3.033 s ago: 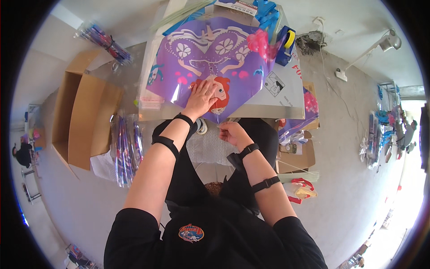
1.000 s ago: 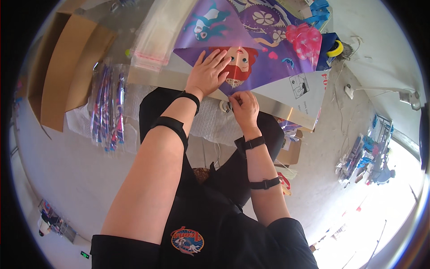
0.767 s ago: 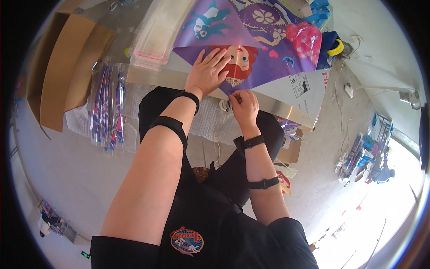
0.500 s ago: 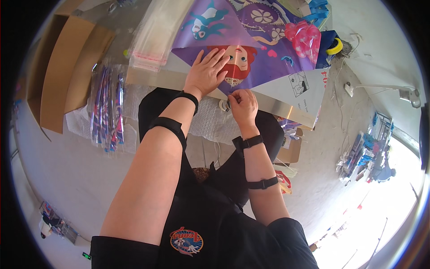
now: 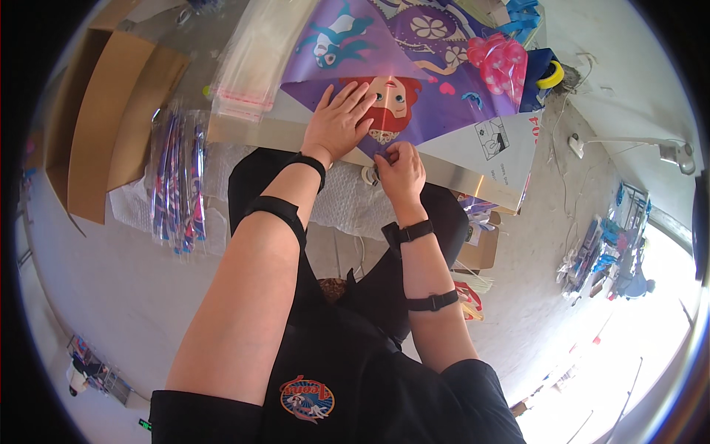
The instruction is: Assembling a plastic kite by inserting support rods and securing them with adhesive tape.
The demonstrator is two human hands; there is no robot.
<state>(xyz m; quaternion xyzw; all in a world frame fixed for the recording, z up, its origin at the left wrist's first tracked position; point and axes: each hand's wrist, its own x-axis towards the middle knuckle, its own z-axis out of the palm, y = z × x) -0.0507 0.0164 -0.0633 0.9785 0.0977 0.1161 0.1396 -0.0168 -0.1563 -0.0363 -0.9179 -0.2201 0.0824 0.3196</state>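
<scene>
A purple printed kite point(image 5: 433, 122) with a red-haired cartoon figure lies on the bench, its pointed tip toward me. My left hand point(image 5: 339, 124) rests flat on its left part, fingers stretched and slightly spread. At the tip, my right hand point(image 5: 400, 170) is closed in a pinch on the kite's corner; the fingers hide exactly what lies between them. Just left of those fingers, at the bench edge, is a small white ring-shaped thing point(image 5: 369, 175), partly covered by the hand.
Clear plastic bags point(image 5: 251, 66) lie left of the kite. An open cardboard box point(image 5: 111, 111) and bagged purple bundles point(image 5: 177, 177) are further left. Pink balloon-like print point(image 5: 497, 65), blue ribbon point(image 5: 523, 18) and a yellow tape roll point(image 5: 552, 75) are at the far right. A metal strip point(image 5: 473, 183) edges the bench.
The right hand's fingers have shifted slightly at the kite's tip, still pinched. My left hand stays flat in nearly the same place.
</scene>
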